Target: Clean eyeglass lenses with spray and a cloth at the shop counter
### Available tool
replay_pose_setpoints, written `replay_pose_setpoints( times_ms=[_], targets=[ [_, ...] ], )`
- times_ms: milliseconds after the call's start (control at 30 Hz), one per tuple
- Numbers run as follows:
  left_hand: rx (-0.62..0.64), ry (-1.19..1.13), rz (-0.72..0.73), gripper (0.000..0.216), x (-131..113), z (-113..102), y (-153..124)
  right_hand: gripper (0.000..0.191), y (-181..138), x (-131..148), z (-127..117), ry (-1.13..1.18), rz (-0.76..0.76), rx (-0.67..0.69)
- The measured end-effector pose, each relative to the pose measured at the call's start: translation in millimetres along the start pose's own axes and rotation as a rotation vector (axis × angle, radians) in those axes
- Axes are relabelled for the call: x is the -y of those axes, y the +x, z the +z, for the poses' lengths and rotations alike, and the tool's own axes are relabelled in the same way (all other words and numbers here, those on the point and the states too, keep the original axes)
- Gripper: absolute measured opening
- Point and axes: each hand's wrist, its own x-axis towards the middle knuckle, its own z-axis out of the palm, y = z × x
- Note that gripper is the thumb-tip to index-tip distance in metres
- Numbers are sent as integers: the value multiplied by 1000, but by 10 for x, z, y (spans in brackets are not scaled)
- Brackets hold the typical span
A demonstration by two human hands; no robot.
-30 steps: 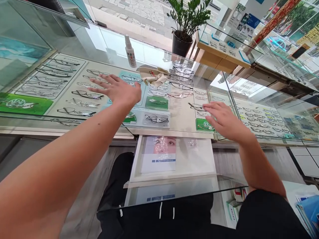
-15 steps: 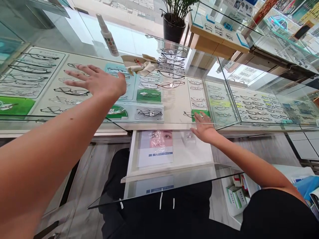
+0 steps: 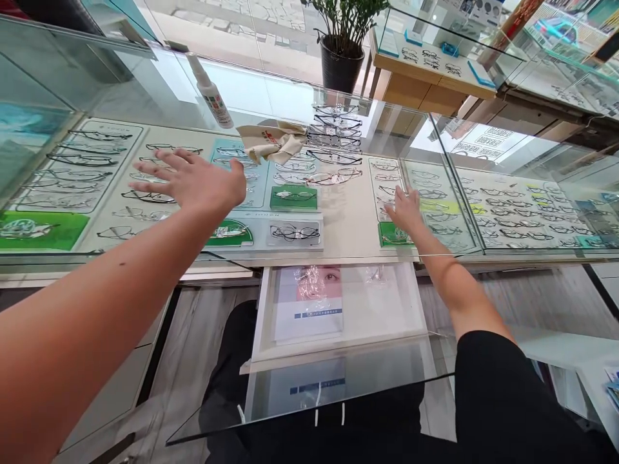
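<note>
My left hand point(image 3: 196, 183) lies with fingers spread on the glass counter top point(image 3: 271, 71), above rows of eyeglasses, and holds nothing. My right hand point(image 3: 405, 209) is inside the showcase, over the narrow white tray at the right. Its fingers are at the right side of a dark-framed pair of eyeglasses point(image 3: 387, 190), which they seem to grip; the exact contact is partly hidden. Other eyeglasses point(image 3: 385, 177) lie behind that pair in the same column. A green display card point(image 3: 393, 233) is in front of my right hand.
A spray bottle point(image 3: 213, 96) and a crumpled beige cloth point(image 3: 273, 142) rest on the glass top. A stack of eyeglasses point(image 3: 334, 135) stands right of them. Below, an open drawer point(image 3: 382, 309) holds a printed booklet point(image 3: 309, 322). A glass panel edge point(image 3: 309, 393) juts toward my lap.
My right hand has moved farther into the showcase, carrying the dark-framed eyeglasses from beside the green card back into the column. My left hand stays spread on the glass. The view has shifted slightly.
</note>
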Motion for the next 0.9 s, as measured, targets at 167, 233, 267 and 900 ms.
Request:
replay_pose_setpoints(
  times_ms=[167,233,267,900],
  targets=[
    [32,15,-4,112,1,-4,27,78,224,-138,125,13,-32,69],
    [43,14,-5,112,-6,-16,25,75,288,-183,164,0,-52,103],
    [42,13,-6,111,-10,-24,20,74,316,-200,183,-7,-57,114],
    [1,5,1,109,-11,15,46,66,525,-225,297,-11,-7,126]
  ],
)
